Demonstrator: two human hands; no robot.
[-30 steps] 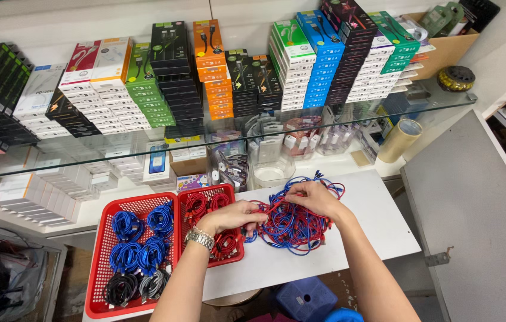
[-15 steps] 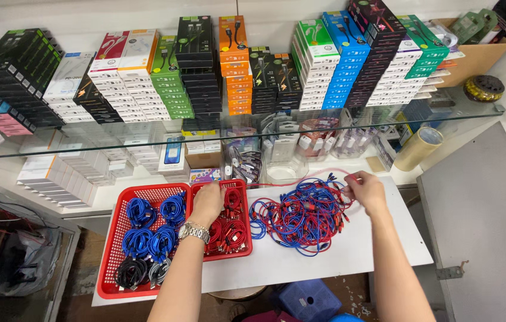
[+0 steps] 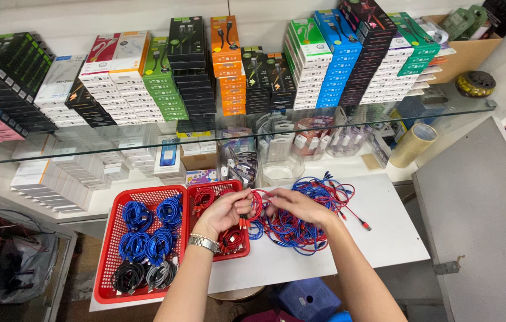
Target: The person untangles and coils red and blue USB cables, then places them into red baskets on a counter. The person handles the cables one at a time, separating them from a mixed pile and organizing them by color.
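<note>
Nearest the camera, two bare forearms reach up from the bottom edge and converge over the white desk [image 3: 384, 232]. The left hand [image 3: 224, 210], with a metal watch [image 3: 203, 242] on its wrist, hovers over the right edge of the small red basket [image 3: 238, 252]; its fingers are curled in and pinch a red cable [image 3: 257, 203]. The right hand [image 3: 297, 206] meets it from the other side, fingers likewise bent around the same strand, so both hands are closed on it, almost touching. The cable's loop runs roughly left to right between them, and its loose length trails off rightward into the tangled pile of red and blue cables [image 3: 309, 217] lying just beyond and under the right hand, which is therefore the nearer one to the pile. Left of the hands, the larger red basket [image 3: 110, 262] holds coiled blue, black and grey cables. Farther back, a glass shelf [image 3: 473, 107] carries stacked coloured boxes, with a roll of tape [image 3: 412, 144] beneath it.
</note>
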